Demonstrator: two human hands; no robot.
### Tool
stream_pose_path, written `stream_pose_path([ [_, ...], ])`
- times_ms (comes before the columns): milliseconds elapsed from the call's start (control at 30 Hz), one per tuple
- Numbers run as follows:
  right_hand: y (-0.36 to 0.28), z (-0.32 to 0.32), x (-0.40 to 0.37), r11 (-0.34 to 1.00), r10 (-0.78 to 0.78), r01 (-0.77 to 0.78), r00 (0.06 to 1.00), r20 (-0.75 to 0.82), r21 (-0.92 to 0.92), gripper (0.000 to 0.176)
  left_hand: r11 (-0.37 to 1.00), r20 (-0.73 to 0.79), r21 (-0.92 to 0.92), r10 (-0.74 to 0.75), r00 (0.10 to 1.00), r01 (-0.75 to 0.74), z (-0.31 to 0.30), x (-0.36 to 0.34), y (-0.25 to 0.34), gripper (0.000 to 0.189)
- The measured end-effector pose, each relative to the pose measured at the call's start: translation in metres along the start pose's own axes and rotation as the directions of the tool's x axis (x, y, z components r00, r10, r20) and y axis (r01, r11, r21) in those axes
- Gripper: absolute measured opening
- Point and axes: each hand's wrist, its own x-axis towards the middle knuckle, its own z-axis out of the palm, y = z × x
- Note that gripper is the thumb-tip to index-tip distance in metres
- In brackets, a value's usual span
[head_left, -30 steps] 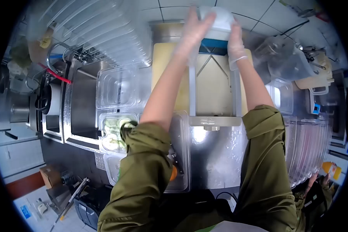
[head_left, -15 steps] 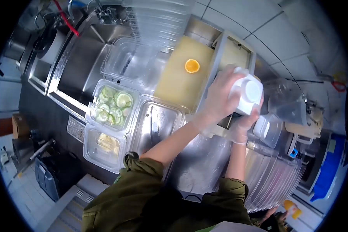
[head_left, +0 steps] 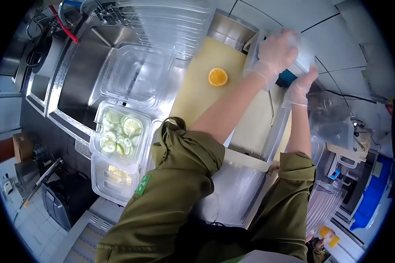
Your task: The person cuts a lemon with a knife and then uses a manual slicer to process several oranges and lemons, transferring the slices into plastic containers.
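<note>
A white block-shaped plastic piece (head_left: 299, 55), blurred by motion, is between my two hands at the far end of a long, pale-framed tray (head_left: 254, 131). My left hand (head_left: 277, 51), in a clear glove, is closed over its left side. Gloved as well, my right hand (head_left: 302, 87) grips its near right side. A dark teal patch (head_left: 286, 78) shows between my wrists. Left of the tray, a halved orange (head_left: 217, 77) lies cut face up on a yellowish cutting board (head_left: 193, 83).
Clear tubs with sliced cucumber or lime (head_left: 122, 136) and pale yellow pieces (head_left: 114, 177) stand at left. Beyond them are a clear tub (head_left: 138, 74) and a steel sink (head_left: 81, 83). Stacked clear lids (head_left: 327, 201) stand at right; another person's hand (head_left: 322, 243) shows below.
Both hands have moved away from me toward the wall with the white piece, uncovering the tray's pale bed. My left sleeve now covers the steel tray and knife.
</note>
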Motion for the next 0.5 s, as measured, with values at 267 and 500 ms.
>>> stream_pose_path([
  [267, -0.025, -0.023, -0.091, 0.990, -0.129, 0.134, 0.987, 0.093, -0.050, 0.065, 0.963, -0.070, -0.144, 0.221, 0.973, -0.229, -0.023, -0.085, 0.010, 0.044],
  [500, -0.056, -0.041, -0.194, 0.998, -0.039, 0.035, 0.995, 0.087, 0.045, 0.081, 0.926, -0.137, -0.231, 0.274, 0.952, -0.300, -0.037, -0.167, 0.024, 0.043],
])
